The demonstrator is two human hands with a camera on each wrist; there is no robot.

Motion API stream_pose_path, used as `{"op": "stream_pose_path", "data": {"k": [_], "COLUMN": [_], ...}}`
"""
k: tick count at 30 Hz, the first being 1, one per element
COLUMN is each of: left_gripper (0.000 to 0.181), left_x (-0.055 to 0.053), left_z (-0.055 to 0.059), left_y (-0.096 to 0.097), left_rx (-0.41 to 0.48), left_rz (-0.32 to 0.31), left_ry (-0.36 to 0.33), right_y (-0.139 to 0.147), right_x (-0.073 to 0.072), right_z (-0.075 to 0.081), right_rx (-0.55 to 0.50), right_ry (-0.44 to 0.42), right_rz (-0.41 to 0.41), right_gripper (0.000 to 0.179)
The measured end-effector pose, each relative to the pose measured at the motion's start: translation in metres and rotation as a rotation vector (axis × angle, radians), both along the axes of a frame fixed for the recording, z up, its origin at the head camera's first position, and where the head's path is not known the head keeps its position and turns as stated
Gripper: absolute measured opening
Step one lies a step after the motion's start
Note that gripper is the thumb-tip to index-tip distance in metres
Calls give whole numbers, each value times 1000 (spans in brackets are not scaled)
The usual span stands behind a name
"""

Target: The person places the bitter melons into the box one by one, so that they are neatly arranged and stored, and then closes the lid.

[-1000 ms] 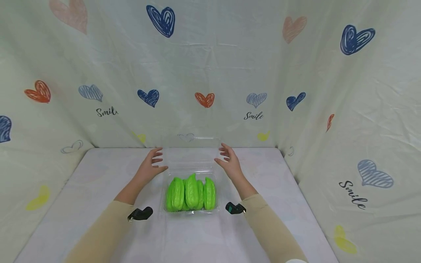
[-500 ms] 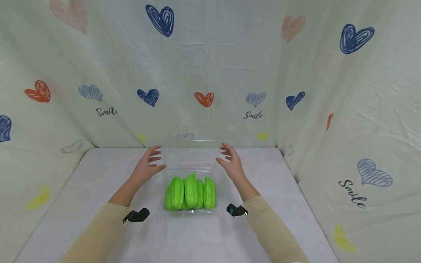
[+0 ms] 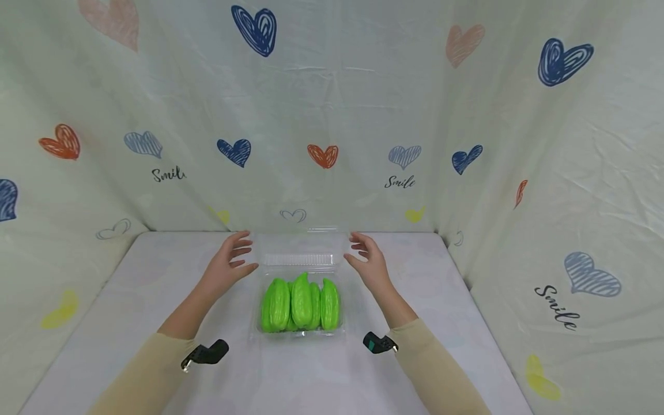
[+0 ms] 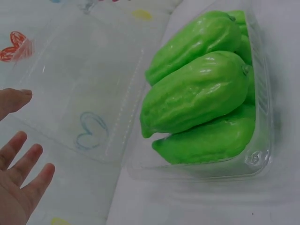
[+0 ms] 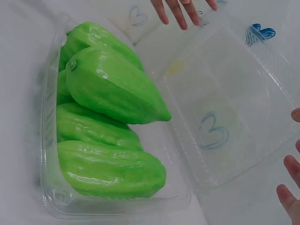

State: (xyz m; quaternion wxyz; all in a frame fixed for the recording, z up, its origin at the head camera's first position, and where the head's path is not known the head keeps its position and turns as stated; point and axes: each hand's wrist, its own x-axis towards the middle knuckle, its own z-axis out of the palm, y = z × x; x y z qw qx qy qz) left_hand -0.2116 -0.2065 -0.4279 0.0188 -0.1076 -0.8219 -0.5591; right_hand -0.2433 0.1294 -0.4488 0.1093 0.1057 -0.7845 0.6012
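Note:
A clear plastic clamshell container [image 3: 316, 335] stands on the table, holding several bright green, ribbed, gourd-like fruits [image 3: 302, 302]. Its hinged transparent lid [image 3: 298, 245] leans back, away from the person. My left hand [image 3: 226, 264] is beside the lid's left edge, fingers spread and slightly bent, with nothing in it. On the opposite side, my right hand [image 3: 372, 265] mirrors it, also holding nothing. In the left wrist view a gap shows between the left fingers [image 4: 43, 180] and the fruits [image 4: 197, 91]. The right wrist view shows the right fingers [image 5: 291, 168] near the lid's outer edge.
A pale cloth covers the table [image 3: 306, 380]. Behind and at the sides hangs a light curtain [image 3: 332, 104] printed with hearts and "Smile", close behind the lid. Small black devices [image 3: 207, 351] sit at both wrists.
The lid has tipped farther back, its top edge dropping in the head view. Both hands have drawn outward and slightly back toward the person. The container and fruits stay in place.

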Motion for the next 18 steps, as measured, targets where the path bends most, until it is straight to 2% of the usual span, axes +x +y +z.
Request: {"op": "stream_pose_path", "data": {"k": [7, 14, 18], "left_gripper": [74, 71, 69], "left_x": [11, 24, 29], "left_z": [-1, -1, -3], "left_y": [2, 6, 7], "left_rx": [42, 74, 98], "left_rz": [22, 39, 38], "left_ry": [-13, -11, -12], "right_y": [-1, -2, -4], "right_x": [12, 24, 44], "right_z": [3, 7, 26], "right_rx": [-48, -55, -45], "right_ry": [-18, -78, -102], "right_rz": [20, 21, 23], "right_gripper": [51, 50, 49]}}
